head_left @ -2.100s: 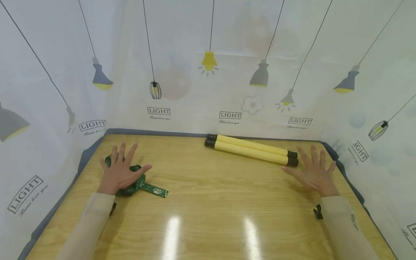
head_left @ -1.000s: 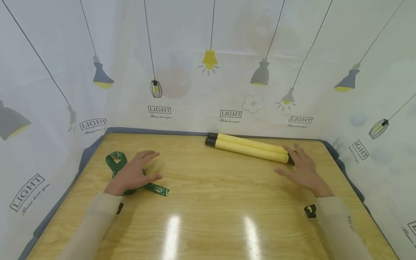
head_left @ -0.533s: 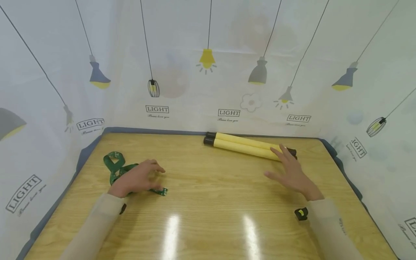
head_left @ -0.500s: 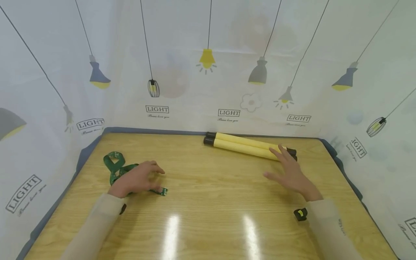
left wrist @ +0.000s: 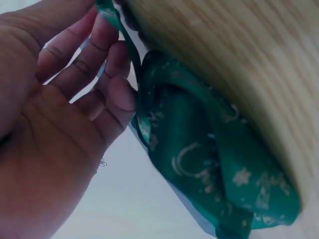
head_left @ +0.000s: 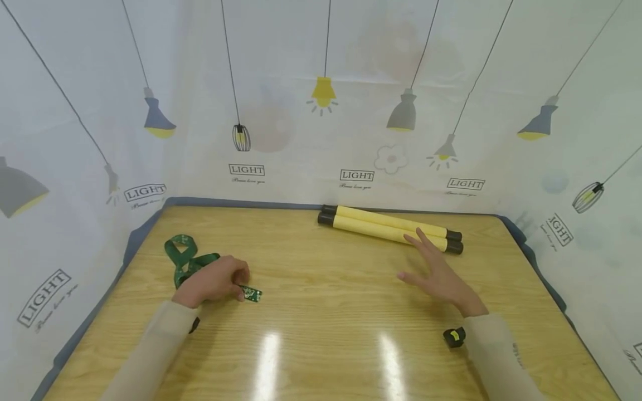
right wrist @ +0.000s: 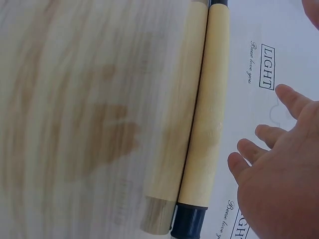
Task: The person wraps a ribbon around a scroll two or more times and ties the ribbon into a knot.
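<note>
Near the table's left side lies a loosely looped green ribbon (left wrist: 184, 149) with pale printed lettering and flowers. My left hand (head_left: 213, 280) pinches it between thumb and fingers, close to one end; the short tail (head_left: 252, 294) sticks out past the fingertips. In the left wrist view the strip runs up between thumb and fingers, while the slack folds hang beside the palm. My right hand (head_left: 443, 281) holds nothing and has its fingers spread. Its fingertips overlap the front one of two yellow sticks (head_left: 376, 229) with black ends in the head view.
Both sticks lie side by side at a slant by the back edge of the wooden table (head_left: 326, 312). White sheeting (head_left: 291, 184) printed with lamps stands behind and at both sides. The tabletop is glossy and mirrors a stick in the right wrist view.
My left hand has come off its flat, spread pose over the ribbon, turned, and taken hold near the ribbon's end. The right hand has drifted left and toward me from the sticks' right end.
</note>
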Tool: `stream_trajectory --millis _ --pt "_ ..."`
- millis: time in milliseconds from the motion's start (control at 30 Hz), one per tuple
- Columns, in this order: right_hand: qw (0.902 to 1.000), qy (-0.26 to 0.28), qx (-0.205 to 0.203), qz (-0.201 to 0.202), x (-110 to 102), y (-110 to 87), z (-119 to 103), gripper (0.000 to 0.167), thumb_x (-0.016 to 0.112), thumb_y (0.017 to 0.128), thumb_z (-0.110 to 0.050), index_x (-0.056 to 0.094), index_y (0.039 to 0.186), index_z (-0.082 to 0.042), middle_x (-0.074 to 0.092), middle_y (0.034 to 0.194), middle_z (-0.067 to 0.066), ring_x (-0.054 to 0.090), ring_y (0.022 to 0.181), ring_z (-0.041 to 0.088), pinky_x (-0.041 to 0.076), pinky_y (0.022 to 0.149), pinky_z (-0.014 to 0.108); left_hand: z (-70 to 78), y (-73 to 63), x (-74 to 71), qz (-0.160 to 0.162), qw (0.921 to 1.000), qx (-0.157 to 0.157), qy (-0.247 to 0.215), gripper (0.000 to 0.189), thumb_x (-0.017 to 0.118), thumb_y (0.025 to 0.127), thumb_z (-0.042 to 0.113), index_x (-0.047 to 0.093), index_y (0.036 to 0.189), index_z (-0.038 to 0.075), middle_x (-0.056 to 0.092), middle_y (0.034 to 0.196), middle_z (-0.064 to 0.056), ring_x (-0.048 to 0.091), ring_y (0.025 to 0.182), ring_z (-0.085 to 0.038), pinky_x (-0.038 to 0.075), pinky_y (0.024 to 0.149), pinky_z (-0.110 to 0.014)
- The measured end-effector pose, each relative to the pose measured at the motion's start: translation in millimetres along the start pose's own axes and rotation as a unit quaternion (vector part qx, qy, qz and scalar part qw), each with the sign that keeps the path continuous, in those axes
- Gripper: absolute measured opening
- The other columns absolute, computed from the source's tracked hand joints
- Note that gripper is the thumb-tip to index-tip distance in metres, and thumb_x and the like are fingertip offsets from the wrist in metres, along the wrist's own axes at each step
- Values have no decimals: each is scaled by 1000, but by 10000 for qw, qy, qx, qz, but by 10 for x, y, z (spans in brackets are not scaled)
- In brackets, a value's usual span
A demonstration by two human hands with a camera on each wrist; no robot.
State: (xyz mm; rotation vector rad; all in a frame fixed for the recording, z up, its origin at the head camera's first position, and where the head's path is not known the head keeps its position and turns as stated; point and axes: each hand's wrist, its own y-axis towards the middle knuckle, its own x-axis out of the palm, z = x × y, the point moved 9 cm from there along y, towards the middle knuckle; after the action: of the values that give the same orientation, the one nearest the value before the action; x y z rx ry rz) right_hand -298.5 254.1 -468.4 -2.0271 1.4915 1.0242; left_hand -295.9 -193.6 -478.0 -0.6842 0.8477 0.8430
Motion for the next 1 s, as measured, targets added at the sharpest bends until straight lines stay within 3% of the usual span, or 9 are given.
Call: stream_trajectory --millis 333,633,767,1000 --pt "9999 125 80 -62 48 12 21 85 69 97 -47 19 164 -32 -4 174 8 4 157 48 16 112 81 37 -9 14 -11 9995 302 12 10 83 87 20 74 84 17 65 85 5 56 73 -7 50 68 -26" --pt "9996 280 -10 -91 56 42 -87 81 65 99 -46 20 165 -28 2 174 11 6 158 46 13 115 78 133 102 -56 358 9985 367 -191 13 78 93 28 71 83 22 65 80 9 51 70 -10 45 66 -28" --pt "9992 367 -90 -101 75 62 -140 79 64 101 -44 21 164 -23 9 173 13 16 156 47 19 118 73 222 194 -65 509 9968 475 -398 14 76 95 28 70 84 22 65 82 9 50 67 -10 43 64 -28" --pt "9969 754 -65 -224 141 115 -245 78 62 102 -44 21 164 -22 26 169 14 34 150 45 32 117 64 430 335 -37 443 9936 586 -856 19 72 98 28 71 86 14 73 89 -1 52 67 -12 43 64 -29"
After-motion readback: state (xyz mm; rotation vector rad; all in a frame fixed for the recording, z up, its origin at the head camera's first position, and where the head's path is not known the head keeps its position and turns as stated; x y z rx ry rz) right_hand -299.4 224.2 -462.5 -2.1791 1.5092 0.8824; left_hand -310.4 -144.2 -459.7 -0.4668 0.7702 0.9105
